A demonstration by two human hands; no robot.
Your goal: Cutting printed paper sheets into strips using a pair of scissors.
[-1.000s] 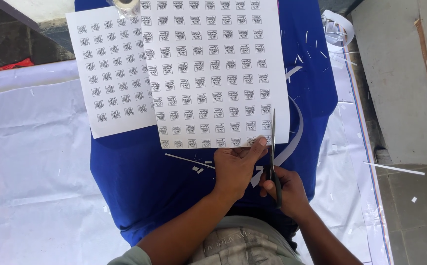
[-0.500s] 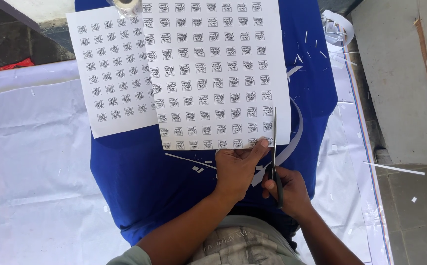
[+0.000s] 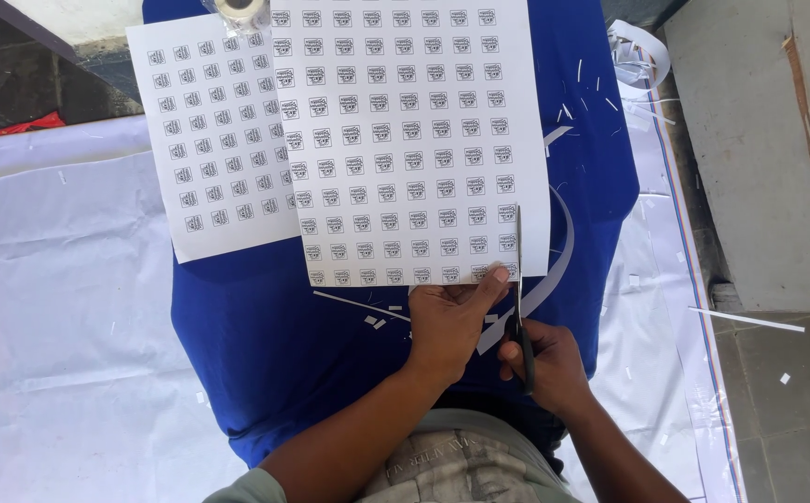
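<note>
Two white paper sheets point(image 3: 405, 140) are covered with a regular grid of small black square marks. A bright blue cloth point(image 3: 265, 345) with a white curve is spread over a white sheet point(image 3: 60, 307).

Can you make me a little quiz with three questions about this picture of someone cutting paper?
1. Multiple choice: what does the right hand hold? A) a pencil B) slim metal scissors C) a glue stick
2. True or false: the left hand pinches the bottom edge of the big white paper sheet printed with rows of small square labels.
3. Fill in: the sheets lie on a ____ cloth.

Key: 1 B. 2 true. 3 blue; a second white label sheet lies partly under the first, and thin white paper strips are scattered to the right.
</note>
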